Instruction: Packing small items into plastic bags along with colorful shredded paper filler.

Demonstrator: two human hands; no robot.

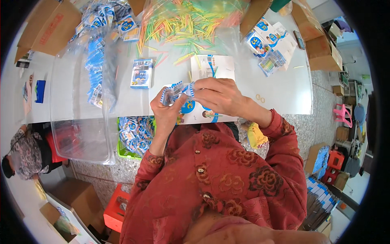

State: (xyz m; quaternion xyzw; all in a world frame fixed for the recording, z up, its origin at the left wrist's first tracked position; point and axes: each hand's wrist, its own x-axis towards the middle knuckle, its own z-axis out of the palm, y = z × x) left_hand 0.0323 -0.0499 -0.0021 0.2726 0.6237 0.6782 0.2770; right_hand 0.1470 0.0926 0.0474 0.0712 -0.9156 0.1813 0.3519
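Note:
Between my two hands is a small blue-and-white plastic packet (172, 93), held over the near edge of the white table. My left hand (163, 112) grips its left side, thumb across the front. The fingers of my right hand (221, 96) are pinched together at the packet's right end. Beneath my hands lie printed white cards (220, 65) with blue patches, and a few thin coloured sticks rest on them. Another blue-and-white packet (141, 73) lies flat just to the left. Farther back spreads a heap of yellow, green and pink plastic sticks (189, 26).
A clear plastic bin (61, 95) stands at the left, a row of packets beside it. Below the table edge is a green basket (124, 151) full of packets. Cardboard boxes (55, 28) flank the table. A red stool (115, 209) stands behind, and another person (28, 156) is at left.

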